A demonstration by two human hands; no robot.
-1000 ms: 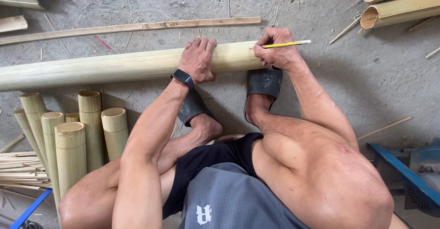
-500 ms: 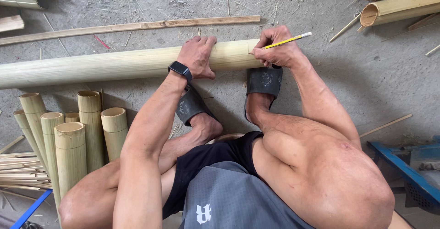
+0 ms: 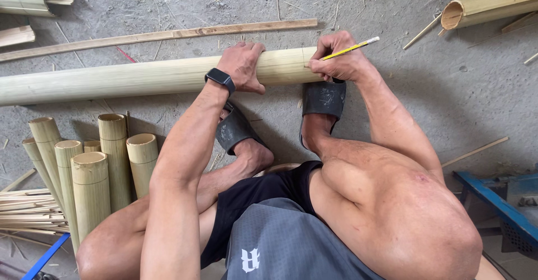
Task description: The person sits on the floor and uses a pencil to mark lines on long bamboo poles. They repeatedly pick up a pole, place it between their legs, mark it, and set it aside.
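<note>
The long bamboo pole (image 3: 140, 78) lies flat on the grey concrete floor (image 3: 392, 106), which is strewn with splinters and thin slivers. My left hand (image 3: 244, 66), with a black wristband (image 3: 219, 79) on its wrist, presses down over the pole, fingers wrapped across its top. My right hand (image 3: 336, 61) has its fingers clenched on a yellow pencil (image 3: 350, 48), tip touching the pole near its end. A flat wooden slat (image 3: 157, 35) lies beyond the pole. Short cut bamboo sections (image 3: 89, 168) lie grouped at my left.
</note>
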